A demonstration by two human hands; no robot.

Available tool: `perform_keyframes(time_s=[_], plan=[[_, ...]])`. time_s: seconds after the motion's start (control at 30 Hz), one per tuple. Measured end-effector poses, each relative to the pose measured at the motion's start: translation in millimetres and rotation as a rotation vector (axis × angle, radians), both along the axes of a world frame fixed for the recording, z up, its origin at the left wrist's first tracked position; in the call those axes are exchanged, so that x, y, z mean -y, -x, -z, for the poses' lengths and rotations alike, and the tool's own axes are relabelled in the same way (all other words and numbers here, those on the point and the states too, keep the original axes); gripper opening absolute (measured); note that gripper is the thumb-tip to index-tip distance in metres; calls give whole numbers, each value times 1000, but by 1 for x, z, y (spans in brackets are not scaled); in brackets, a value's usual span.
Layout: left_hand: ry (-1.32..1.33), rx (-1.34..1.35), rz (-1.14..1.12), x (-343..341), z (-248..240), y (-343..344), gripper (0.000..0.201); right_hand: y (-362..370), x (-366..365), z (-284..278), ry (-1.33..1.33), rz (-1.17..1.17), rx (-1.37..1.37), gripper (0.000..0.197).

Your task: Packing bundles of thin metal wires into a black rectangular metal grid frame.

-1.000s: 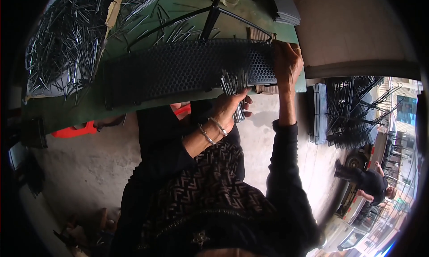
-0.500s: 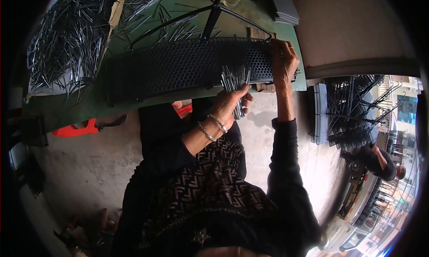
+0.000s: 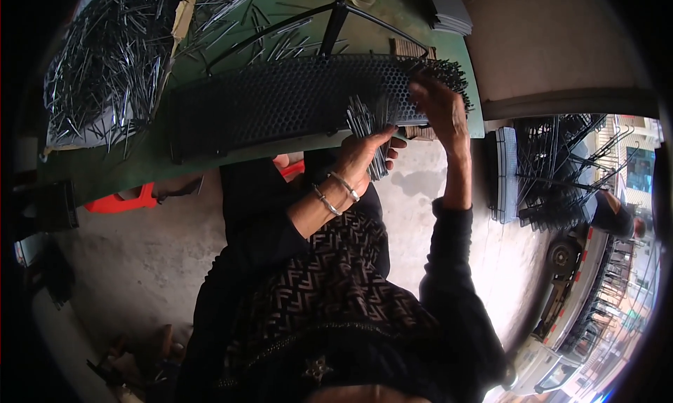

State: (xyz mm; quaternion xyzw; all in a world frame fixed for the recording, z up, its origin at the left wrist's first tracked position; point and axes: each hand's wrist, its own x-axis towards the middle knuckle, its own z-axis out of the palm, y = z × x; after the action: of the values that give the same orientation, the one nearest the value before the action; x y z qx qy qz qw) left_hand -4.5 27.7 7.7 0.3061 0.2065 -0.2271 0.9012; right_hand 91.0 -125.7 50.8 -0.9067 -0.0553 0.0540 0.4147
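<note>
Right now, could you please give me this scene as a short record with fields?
left hand: gripping a bundle of thin rods
right hand: at the right part of the perforated panel, blurred; grip unclear
panel: black, along the near edge of the green table
upper left: large heap of loose rods

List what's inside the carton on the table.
A heap of thin, shiny rods, with a pale surface showing at the near edge. Anything beneath the heap in the carton is covered.

Letter-like motif (image 3: 298, 282) repeated on brown-black garment (image 3: 329, 273); other text illegible.
</note>
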Motion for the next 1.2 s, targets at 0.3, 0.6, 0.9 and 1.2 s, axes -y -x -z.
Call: perform_keyframes(time_s=[0.3,0.6,0.9,1.2], plan=[[-83,-15,58,3,1,0,23,16,11,-2,-384,-230,-356,13],[-38,-122,34,1,7,-4,26,11,14,-21,-255,69,95,7],[67,-151,24,11,14,-6,22,-12,14,11,-24,272,538,8],[-31,-146,-10,8,7,-1,16,-6,10,0,9,295,433,13]])
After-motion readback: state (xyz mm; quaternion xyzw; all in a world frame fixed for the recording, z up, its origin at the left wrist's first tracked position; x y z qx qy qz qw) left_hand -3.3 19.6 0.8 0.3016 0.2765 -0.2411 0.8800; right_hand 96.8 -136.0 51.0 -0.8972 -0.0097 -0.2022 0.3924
